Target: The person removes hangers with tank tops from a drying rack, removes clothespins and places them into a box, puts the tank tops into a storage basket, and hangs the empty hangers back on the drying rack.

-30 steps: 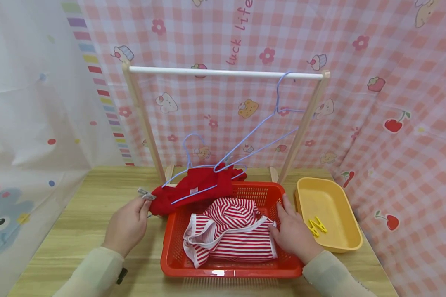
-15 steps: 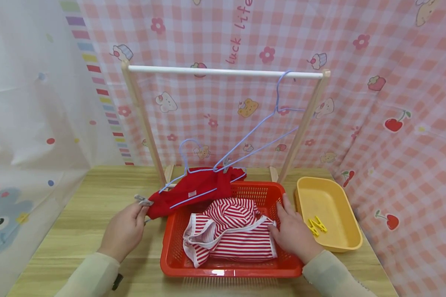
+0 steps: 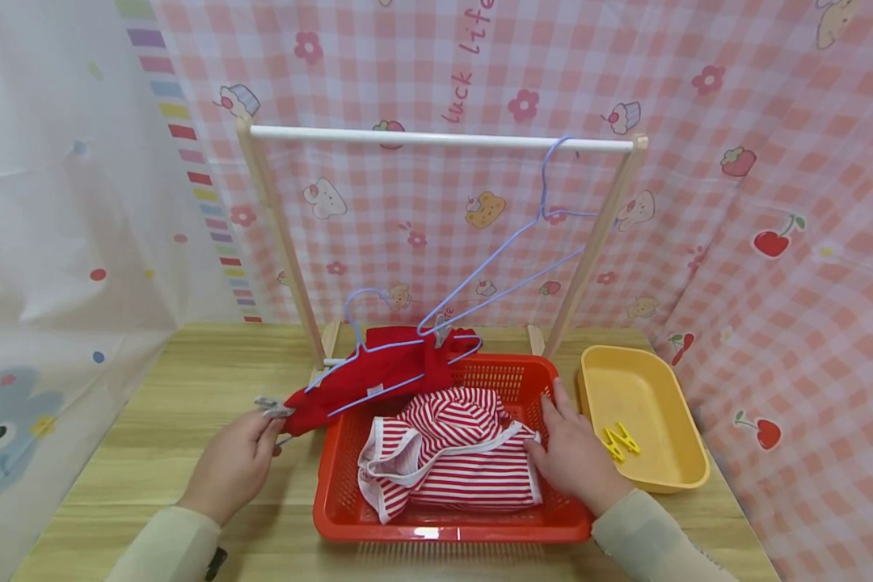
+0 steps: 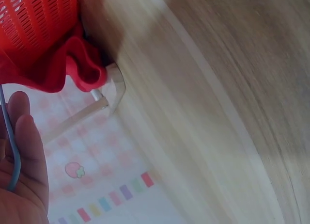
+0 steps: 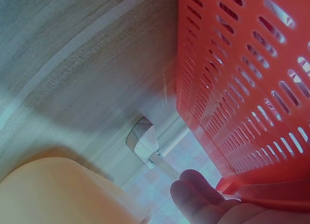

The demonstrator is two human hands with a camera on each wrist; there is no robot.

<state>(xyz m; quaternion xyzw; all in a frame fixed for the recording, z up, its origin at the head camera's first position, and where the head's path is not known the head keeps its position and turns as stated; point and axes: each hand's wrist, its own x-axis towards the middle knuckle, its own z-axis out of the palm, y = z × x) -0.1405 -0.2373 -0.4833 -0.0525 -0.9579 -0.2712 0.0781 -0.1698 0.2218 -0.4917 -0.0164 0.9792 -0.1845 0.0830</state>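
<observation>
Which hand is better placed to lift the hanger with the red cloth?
Probably the left hand: it holds one end of that hanger, while the right hand rests on the basket.

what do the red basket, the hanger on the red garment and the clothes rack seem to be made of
Red basket: probably molded plastic; the rim has a glossy highlight and the walls are slotted.
Hanger: smooth, blue, thin as wire, perhaps plastic-coated metal.
Clothes rack: pale tan, matte uprights look like bare wood; the smooth white crossbar could be metal or plastic.
</observation>
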